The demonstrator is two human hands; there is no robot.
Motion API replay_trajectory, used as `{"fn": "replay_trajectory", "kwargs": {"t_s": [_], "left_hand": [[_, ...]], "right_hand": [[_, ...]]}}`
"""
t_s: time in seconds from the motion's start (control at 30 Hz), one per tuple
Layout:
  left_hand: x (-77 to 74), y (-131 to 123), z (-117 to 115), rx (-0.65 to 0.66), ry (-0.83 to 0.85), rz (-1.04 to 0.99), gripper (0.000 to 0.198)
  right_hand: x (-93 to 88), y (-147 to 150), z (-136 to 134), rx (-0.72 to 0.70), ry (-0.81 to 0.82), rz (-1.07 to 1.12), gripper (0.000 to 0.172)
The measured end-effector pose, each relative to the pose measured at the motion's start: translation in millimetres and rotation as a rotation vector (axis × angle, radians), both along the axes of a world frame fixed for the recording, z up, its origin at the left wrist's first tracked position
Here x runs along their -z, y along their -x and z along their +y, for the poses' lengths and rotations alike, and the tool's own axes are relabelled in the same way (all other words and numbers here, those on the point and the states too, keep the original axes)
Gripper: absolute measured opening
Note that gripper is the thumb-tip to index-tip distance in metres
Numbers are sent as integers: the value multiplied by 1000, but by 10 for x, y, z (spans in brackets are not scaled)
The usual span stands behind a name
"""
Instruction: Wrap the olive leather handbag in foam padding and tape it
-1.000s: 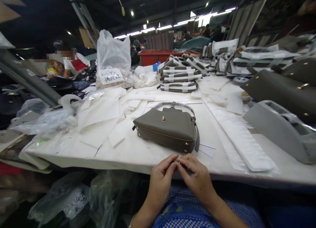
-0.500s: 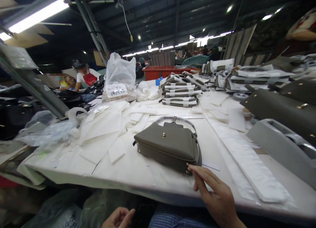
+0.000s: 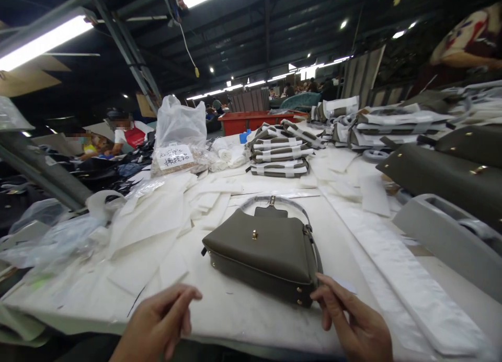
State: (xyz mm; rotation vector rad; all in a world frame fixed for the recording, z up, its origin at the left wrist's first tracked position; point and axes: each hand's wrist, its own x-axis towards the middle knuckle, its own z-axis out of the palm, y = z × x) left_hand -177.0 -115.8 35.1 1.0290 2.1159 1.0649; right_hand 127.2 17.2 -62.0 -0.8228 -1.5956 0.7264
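Note:
An olive-grey leather handbag (image 3: 262,247) with gold studs and a clasp lies flat on the white table (image 3: 239,320), its curved handle (image 3: 274,200) wrapped in clear film. My right hand (image 3: 353,325) rests at the bag's near right corner, thumb and fingertips touching it, fingers apart and not wrapped round it. Over the table edge, left of the bag, hovers my left hand (image 3: 159,320), its fingers loosely stretched forward and holding nothing.
White foam sheets (image 3: 157,215) lie left, and a long foam strip (image 3: 392,278) lies right. Behind are a stack of wrapped bags (image 3: 280,155), a labelled plastic sack (image 3: 178,137) and a red crate (image 3: 254,119). A grey dispenser (image 3: 447,231) and olive bags (image 3: 439,179) stand right. Other people (image 3: 125,134) work beyond.
My hands parted from a joined pinch near my lap. The right went to the bag's near corner; the left dropped low, then rose over the table edge. The view tilted upward.

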Motion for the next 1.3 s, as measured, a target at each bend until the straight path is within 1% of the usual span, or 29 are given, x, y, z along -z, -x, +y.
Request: {"fn": "replay_trajectory", "kwargs": {"t_s": [0.03,0.07,0.1,0.13,0.17,0.23,0.3,0.33,0.37,0.43,0.47,0.53,0.6,0.63,0.7,0.77,0.87,0.93,0.97,1.0,1.07,1.13,1.17,1.23,1.3], "left_hand": [[-175,-15,273,123,-81,60,44],[-323,-48,586,213,-168,141,42],[-432,-94,928,326,-190,190,39],[-497,-148,1286,449,-153,210,37],[-518,-205,1646,513,-110,201,34],[-451,-308,2319,574,-12,189,30],[-305,-388,2853,598,113,177,27],[-225,-421,3051,595,165,178,25],[-149,-449,3200,592,203,178,25],[-25,-491,3366,583,241,174,24],[20,-504,3394,580,239,170,24],[69,-510,3375,571,195,155,23],[52,-491,3296,553,98,140,22],[15,-477,3240,539,31,134,21],[-118,-457,3093,505,-133,126,21],[-311,-473,2884,473,-324,130,25],[-606,-588,2444,452,-601,172,30],[-717,-702,2119,443,-745,231,27],[-732,-759,1972,440,-796,270,25],[-720,-811,1843,443,-844,315,22],[-636,-893,1654,455,-940,418,16],[-522,-944,1539,482,-1007,505,11],[-472,-960,1495,508,-1023,537,10],[-406,-979,1407,580,-1015,575,13],[-379,-990,1303,648,-997,603,21]], "right_hand": [[5,15,-6,5,41,36,32],[9,30,-12,6,74,65,31],[15,45,-20,3,94,84,30],[24,58,-29,-2,104,95,29],[36,67,-38,-11,108,96,29],[72,71,-57,-32,106,74,30],[118,63,-74,-42,86,28,33],[142,59,-80,-46,76,-1,34],[163,58,-83,-55,77,-32,35],[196,70,-82,-111,125,-94,42],[208,83,-76,-160,175,-120,48],[222,114,-54,-259,275,-150,60],[225,138,-22,-302,318,-157,68],[223,142,-3,-297,319,-156,70],[208,138,41,-256,309,-157,76],[178,124,94,-223,318,-175,80],[112,87,184,-195,368,-153,84],[53,38,230,-177,437,-112,86],[14,4,240,-174,480,-112,86],[-36,-34,237,-178,525,-133,82],[-177,-101,185,-218,593,-185,67],[-371,-124,86,-286,586,-172,56],[-479,-112,31,-328,547,-152,51],[-681,-41,-62,-396,416,-117,41],[-824,68,-110,-385,296,-83,37]]}}
